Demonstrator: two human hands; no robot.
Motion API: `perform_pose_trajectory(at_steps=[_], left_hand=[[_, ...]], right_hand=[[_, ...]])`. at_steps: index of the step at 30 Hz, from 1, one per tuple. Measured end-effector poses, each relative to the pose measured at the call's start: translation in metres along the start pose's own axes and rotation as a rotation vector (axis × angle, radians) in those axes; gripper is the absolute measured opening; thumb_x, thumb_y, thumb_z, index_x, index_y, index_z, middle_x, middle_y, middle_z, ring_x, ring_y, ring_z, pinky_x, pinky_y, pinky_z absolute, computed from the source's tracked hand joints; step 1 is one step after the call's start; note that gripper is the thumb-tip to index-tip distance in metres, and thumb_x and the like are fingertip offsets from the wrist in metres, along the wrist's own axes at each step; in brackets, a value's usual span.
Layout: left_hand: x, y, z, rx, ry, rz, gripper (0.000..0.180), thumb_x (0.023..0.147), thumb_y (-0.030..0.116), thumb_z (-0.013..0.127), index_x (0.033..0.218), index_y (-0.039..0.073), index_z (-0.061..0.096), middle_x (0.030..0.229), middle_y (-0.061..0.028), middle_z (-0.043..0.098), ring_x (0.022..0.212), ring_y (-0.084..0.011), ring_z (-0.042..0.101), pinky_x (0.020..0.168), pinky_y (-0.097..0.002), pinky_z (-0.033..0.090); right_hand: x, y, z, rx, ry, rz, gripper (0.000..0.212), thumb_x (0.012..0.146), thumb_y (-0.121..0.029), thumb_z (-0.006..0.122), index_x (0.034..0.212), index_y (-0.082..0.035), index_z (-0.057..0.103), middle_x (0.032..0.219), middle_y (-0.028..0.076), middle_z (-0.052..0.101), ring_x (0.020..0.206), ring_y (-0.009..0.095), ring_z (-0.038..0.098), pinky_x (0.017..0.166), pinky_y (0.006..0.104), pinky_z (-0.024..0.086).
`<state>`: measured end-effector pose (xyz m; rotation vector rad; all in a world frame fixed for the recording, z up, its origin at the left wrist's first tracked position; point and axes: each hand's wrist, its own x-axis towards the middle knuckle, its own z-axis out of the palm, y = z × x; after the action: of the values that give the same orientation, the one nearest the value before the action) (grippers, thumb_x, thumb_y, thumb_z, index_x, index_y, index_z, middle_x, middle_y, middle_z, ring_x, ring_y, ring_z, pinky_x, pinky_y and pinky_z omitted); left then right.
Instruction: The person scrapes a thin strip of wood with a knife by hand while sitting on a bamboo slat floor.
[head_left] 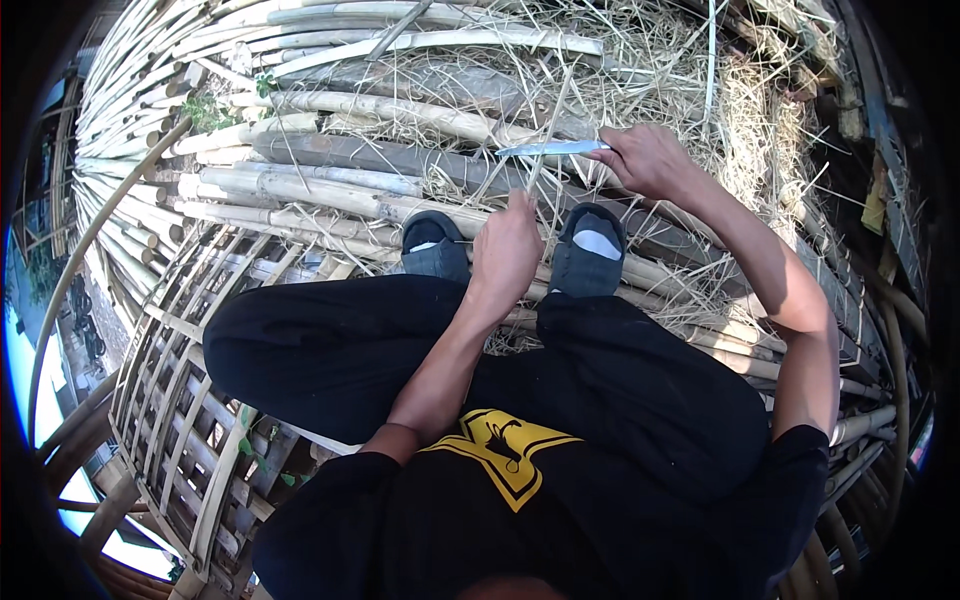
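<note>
My right hand (pixel 648 163) is wrapped round the handle of a knife (pixel 570 147), whose pale blade points to the left. My left hand (pixel 508 248), closed in front of my feet, grips the lower end of a thin bamboo strip (pixel 557 105) that rises away from me. The blade lies across this strip a little beyond my left fingers; whether it cuts into it I cannot tell. The knife's handle is mostly hidden inside my right hand. Dark slippers (pixel 590 252) are on my feet, one on each side of my left hand.
I squat on bamboo poles (pixel 350 195) laid side by side, with straw-like shavings (pixel 660 75) strewn over them. A woven bamboo lattice (pixel 190 400) stands at the left, near a bent pole (pixel 88 235). More poles and a dark gap lie along the right.
</note>
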<state>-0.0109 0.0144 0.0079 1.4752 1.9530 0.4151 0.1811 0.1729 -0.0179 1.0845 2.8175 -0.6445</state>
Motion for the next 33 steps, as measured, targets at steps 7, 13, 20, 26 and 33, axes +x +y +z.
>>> perform_pose_trajectory(at_steps=[7,13,20,26,33], left_hand=[[-0.021,-0.001,-0.008,-0.069,-0.035,0.004,0.022,0.098,0.015,0.043,0.088,-0.004,0.048,0.062,-0.0305,0.055,0.063,-0.0498,0.057,0.055,-0.0559,0.044],[-0.006,0.001,-0.024,-0.312,-0.044,-0.017,0.026,0.098,0.017,0.046,0.085,-0.005,0.051,0.068,-0.0271,0.058,0.068,-0.0467,0.058,0.06,-0.0508,0.042],[-0.004,0.0,-0.017,-0.408,-0.174,-0.115,0.03,0.1,0.023,0.044,0.087,-0.002,0.053,0.066,-0.0137,0.052,0.062,-0.0221,0.05,0.061,-0.0365,0.042],[-0.004,-0.002,-0.012,-0.335,-0.123,-0.04,0.029,0.1,0.022,0.044,0.088,-0.003,0.052,0.071,-0.0187,0.056,0.065,-0.0299,0.054,0.065,-0.0388,0.044],[0.005,-0.001,-0.016,-0.298,-0.095,-0.033,0.027,0.099,0.019,0.044,0.088,-0.004,0.053,0.067,-0.0238,0.058,0.064,-0.0425,0.058,0.059,-0.0476,0.042]], right_hand=[[-0.01,0.189,-0.043,-0.167,0.21,0.655,0.056,0.101,-0.045,0.026,0.097,-0.001,0.061,0.074,0.019,0.065,0.07,0.036,0.064,0.068,0.0488,0.05],[-0.038,0.174,-0.109,0.028,0.577,0.671,0.054,0.099,-0.047,0.036,0.103,0.001,0.061,0.081,0.021,0.065,0.075,0.039,0.061,0.07,0.0476,0.045],[-0.016,-0.023,-0.033,0.441,-0.084,0.218,0.043,0.1,-0.039,0.042,0.087,0.001,0.053,0.063,0.02,0.05,0.059,0.036,0.047,0.061,0.0439,0.039],[-0.023,-0.048,0.005,0.226,0.018,-0.029,0.037,0.097,-0.039,0.045,0.092,-0.005,0.057,0.06,0.022,0.056,0.062,0.042,0.057,0.059,0.0517,0.043],[0.007,-0.013,-0.005,0.008,-0.104,0.031,0.045,0.099,-0.044,0.037,0.092,-0.005,0.058,0.057,0.017,0.055,0.057,0.039,0.055,0.06,0.0505,0.044]])
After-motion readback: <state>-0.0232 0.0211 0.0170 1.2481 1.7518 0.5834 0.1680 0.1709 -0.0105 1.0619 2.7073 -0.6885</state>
